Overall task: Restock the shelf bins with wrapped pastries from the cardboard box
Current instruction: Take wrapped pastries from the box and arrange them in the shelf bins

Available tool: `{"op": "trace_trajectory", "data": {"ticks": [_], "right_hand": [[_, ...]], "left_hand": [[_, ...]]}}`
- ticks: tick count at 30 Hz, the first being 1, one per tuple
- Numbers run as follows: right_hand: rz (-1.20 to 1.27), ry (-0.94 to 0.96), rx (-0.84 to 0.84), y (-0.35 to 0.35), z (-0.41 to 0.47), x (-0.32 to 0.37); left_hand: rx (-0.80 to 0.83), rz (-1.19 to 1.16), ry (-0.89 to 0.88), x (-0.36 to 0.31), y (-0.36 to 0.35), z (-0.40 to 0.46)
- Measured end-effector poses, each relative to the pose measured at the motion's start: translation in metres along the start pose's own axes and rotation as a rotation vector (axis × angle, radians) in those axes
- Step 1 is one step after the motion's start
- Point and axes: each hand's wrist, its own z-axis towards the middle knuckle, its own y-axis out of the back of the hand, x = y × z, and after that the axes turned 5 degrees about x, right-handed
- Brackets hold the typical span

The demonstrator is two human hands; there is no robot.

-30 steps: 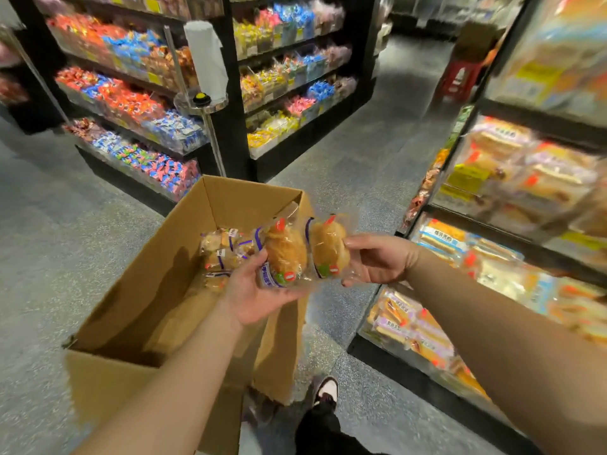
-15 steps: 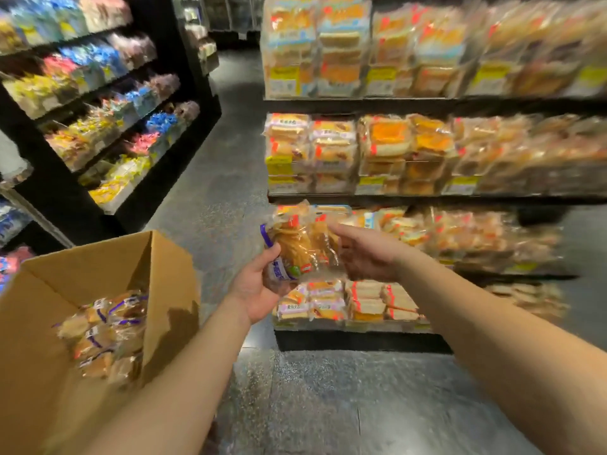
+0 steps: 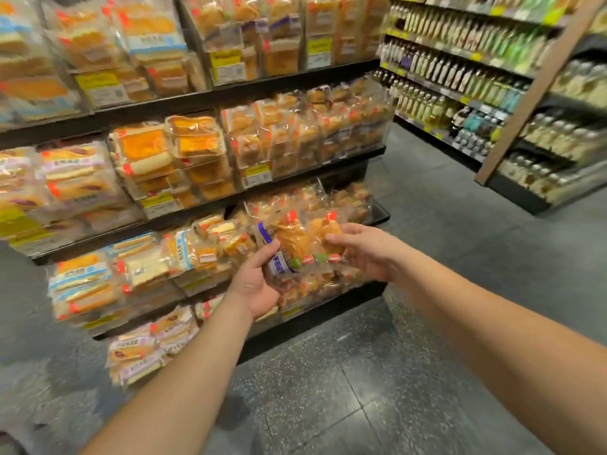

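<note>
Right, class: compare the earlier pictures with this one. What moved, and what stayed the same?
The view swung from the cardboard box, now out of sight, round to the pastry shelves. Both hands carried the wrapped pastries toward the lower bins. Unchanged: the left hand and right hand keep their grip on the packets; nothing has been let go.

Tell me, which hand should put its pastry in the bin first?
Probably the right hand. It holds its pastry nearest the lower bins at the shelf's right end. The left hand grips its pastry lower and farther back.
</note>
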Motion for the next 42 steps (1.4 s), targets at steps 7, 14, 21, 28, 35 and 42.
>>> {"op": "trace_trajectory", "data": {"ticks": [7, 14, 21, 28, 35, 42], "right_hand": [[0.051, 0.043, -0.202, 0.117, -0.022, -0.008], [0.084, -0.003, -0.308, 0.173, 0.010, -0.016], [0.151, -0.168, -0.254, 0.231, 0.089, -0.007], [-0.021, -0.336, -0.342, 0.299, 0.187, 0.014], [-0.502, -0.453, -0.414, 0.371, 0.275, 0.033], [-1.105, -0.626, -0.257, 0.402, 0.353, 0.071]], "left_hand": [[0.098, 0.026, 0.147, 0.051, -0.088, 0.079], [0.129, 0.059, 0.240, 0.076, -0.110, 0.157], [0.098, 0.034, 0.264, 0.076, -0.104, 0.257], [0.015, 0.046, 0.313, 0.051, -0.098, 0.377], [-0.067, 0.215, 0.351, 0.041, -0.086, 0.472], [-0.162, 0.226, 0.322, 0.055, -0.078, 0.538]]}}
